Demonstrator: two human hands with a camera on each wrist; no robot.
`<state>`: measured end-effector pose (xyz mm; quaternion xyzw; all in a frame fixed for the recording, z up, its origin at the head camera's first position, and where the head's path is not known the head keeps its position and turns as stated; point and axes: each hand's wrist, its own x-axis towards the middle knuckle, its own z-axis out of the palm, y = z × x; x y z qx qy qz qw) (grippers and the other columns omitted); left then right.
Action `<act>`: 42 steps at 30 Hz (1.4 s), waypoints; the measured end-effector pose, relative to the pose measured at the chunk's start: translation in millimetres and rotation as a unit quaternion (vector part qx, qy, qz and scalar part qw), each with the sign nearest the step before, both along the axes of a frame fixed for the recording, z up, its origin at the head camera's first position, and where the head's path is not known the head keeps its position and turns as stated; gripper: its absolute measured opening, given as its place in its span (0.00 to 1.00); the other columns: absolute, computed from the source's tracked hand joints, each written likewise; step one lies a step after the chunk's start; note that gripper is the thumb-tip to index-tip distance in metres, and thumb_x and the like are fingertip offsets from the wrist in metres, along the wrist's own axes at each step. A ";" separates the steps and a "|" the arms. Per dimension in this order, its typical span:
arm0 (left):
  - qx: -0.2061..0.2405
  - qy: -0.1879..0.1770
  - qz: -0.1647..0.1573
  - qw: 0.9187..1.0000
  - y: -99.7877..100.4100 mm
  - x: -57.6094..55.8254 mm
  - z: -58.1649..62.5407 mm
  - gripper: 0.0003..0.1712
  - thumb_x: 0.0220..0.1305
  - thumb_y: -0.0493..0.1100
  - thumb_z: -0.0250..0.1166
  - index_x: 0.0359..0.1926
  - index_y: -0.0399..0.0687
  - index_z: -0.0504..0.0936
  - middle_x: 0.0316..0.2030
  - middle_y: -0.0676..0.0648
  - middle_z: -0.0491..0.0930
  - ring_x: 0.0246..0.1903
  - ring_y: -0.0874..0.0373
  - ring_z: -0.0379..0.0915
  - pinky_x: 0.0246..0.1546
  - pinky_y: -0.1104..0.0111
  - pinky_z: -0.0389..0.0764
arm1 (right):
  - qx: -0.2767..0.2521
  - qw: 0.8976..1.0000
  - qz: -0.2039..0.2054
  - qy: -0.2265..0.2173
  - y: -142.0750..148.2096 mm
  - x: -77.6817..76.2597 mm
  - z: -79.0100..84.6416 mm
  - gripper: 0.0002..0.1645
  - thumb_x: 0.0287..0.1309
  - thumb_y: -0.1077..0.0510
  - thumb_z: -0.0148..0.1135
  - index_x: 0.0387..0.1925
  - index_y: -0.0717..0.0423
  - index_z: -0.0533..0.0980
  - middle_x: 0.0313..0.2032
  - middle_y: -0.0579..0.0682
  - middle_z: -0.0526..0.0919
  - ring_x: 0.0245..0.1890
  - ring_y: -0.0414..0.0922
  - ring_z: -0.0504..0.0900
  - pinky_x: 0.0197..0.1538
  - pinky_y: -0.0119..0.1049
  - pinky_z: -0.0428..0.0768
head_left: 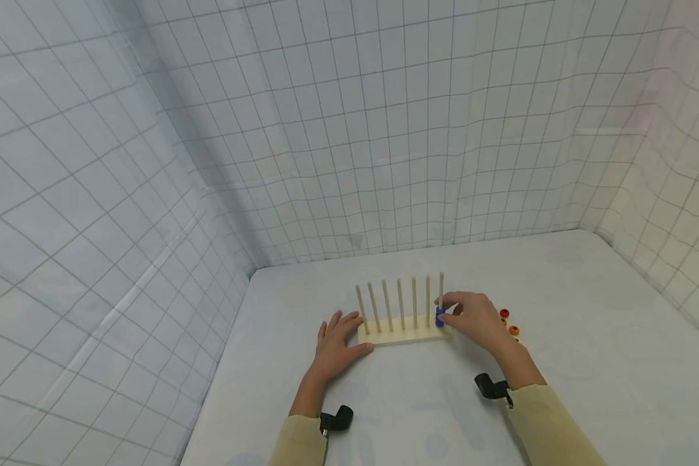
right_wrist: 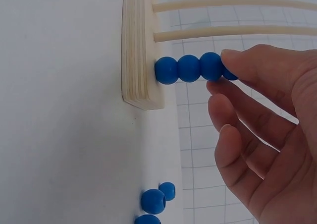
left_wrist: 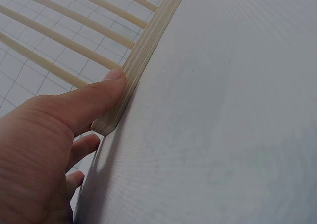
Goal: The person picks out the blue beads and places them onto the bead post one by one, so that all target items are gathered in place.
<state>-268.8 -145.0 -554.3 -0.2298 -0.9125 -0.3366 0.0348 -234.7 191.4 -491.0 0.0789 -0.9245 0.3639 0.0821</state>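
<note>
A wooden peg board (head_left: 404, 335) with several upright pegs stands on the white table. My left hand (head_left: 333, 349) holds the board's left end, its thumb along the front edge and the fingers spread at the side and back. Several blue beads (right_wrist: 188, 68) are stacked on the rightmost peg, the lowest against the base. With thumb and index finger, my right hand (head_left: 474, 317) pinches the top blue bead (right_wrist: 230, 76) on that peg; the thumb partly hides it. The other right fingers are bent and hold nothing.
Loose blue beads (right_wrist: 153, 201) lie beside the board's right end in the right wrist view. In the head view, a red bead (head_left: 504, 313) and an orange bead (head_left: 514, 330) lie right of my right hand. White grid-patterned curtains (head_left: 373, 129) surround the table.
</note>
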 end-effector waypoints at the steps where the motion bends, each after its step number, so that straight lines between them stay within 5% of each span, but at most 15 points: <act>1: 0.000 0.000 0.000 1.000 0.0 0.4 0.2 0.39 0.60 0.64 0.70 0.67 0.54 0.76 0.71 0.49 0.68 0.76 0.41 0.45 0.71 0.39 0.37 | 0.000 1.000 -0.001 0.001 0.1 0.4 0.7 0.16 0.57 0.56 0.73 0.48 0.50 0.86 0.37 0.43 0.86 0.34 0.42 0.80 0.28 0.37 0.78; 24: 0.005 -0.003 0.000 1.000 -1.8 3.0 -0.8 0.39 0.60 0.65 0.70 0.68 0.53 0.76 0.71 0.48 0.68 0.76 0.40 0.45 0.71 0.39 0.36 | 0.026 0.999 0.005 0.034 40.1 6.7 10.1 0.18 0.60 0.59 0.70 0.53 0.52 0.84 0.44 0.49 0.87 0.37 0.43 0.81 0.35 0.39 0.77; 42: 0.007 -0.002 -0.006 1.000 -1.3 2.8 3.0 0.39 0.61 0.64 0.69 0.68 0.53 0.75 0.71 0.49 0.67 0.76 0.40 0.44 0.71 0.39 0.36 | 0.098 0.995 -0.002 0.000 74.1 -22.1 11.3 0.18 0.60 0.61 0.69 0.52 0.55 0.84 0.44 0.52 0.86 0.40 0.49 0.79 0.36 0.42 0.79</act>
